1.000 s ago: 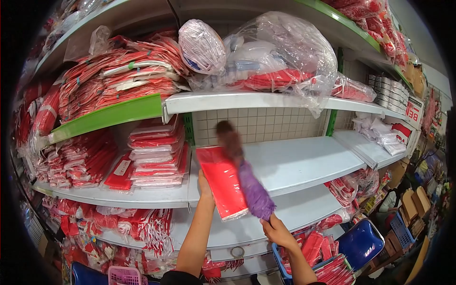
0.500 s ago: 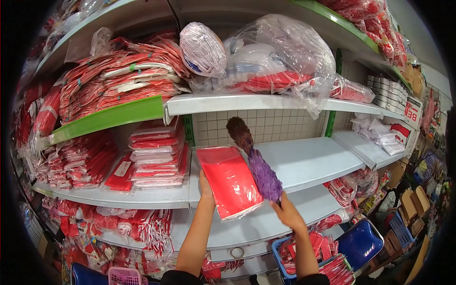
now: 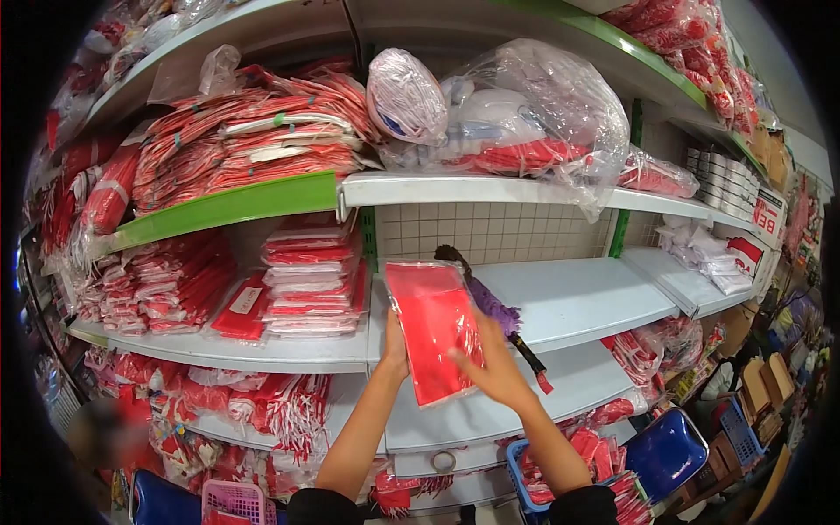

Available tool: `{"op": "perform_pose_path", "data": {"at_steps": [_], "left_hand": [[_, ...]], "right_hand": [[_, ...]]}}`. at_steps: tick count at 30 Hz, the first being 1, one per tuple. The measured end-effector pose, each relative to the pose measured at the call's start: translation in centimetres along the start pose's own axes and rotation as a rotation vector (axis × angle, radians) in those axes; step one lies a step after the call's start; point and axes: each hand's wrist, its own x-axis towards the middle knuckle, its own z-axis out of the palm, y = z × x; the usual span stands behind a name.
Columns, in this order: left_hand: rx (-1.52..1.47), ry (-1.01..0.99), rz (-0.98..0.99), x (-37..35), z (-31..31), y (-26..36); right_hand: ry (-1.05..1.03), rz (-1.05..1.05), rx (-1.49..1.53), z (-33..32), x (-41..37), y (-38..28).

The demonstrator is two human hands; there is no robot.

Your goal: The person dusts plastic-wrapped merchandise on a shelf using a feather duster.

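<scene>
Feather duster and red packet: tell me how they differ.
The duster has fluffy purple plumes, while the packet is flat, in shiny clear plastic. The duster is long and narrow, the packet a broader rectangle. The left hand holds up the packet; the duster sits partly hidden behind it. Both show red: on the duster, at its handle's end.

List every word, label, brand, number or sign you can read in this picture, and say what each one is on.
"BEN" on the white box at far right; its smaller print is unreadable.
Unreadable: the white label on a red packet, too small and blurred.
Unreadable: marks on the red-patched box.
No lettering can be made out on the held packet.
</scene>
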Motion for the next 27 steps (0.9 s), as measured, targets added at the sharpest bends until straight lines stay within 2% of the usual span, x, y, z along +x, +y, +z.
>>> {"op": "perform_pose_path", "data": {"at_steps": [2,5,7,8,9,11,15,19,22,23,27], "left_hand": [[0.079,-0.043,-0.061,-2.3,1.2,1.4],[0.189,-0.094,-0.155,-5.8,4.0,3.4],[0.238,-0.149,-0.179,-6.6,4.1,4.5],[0.268,-0.192,-0.131,-7.0,4.0,5.1],[0.298,-0.236,-0.082,-7.4,4.3,5.9],[0.349,-0.313,-0.067,-7.7,3.5,7.7],[0.536,-0.198,0.077,-8.5,2.1,11.7],[0.804,0.117,0.217,-9.2,0.4,13.0],[0.664,0.233,0.077,-10.0,-0.9,13.3],[0.465,0.055,0.115,-10.8,-0.8,13.4],[0.523,-0.07,0.207,-12.0,-1.3,15.5]], "right_hand": [[-0.145,0.016,0.377,1.8,-0.4,-1.7],[-0.068,-0.123,0.323,3.6,-0.5,-4.0],[-0.084,-0.11,0.509,4.4,-0.3,-3.9],[-0.092,-0.105,0.602,4.7,-0.2,-3.8],[-0.184,0.054,0.67,3.2,-0.3,-4.9],[-0.076,0.185,0.855,3.3,0.1,-3.4],[0.035,0.359,1.437,1.1,1.7,-3.6],[-0.028,0.399,1.68,2.0,2.9,-1.0],[-0.194,0.446,1.853,4.1,4.2,0.0],[-0.208,0.516,1.871,5.1,4.8,0.3],[-0.26,0.473,1.879,8.1,7.7,-0.8]]}}
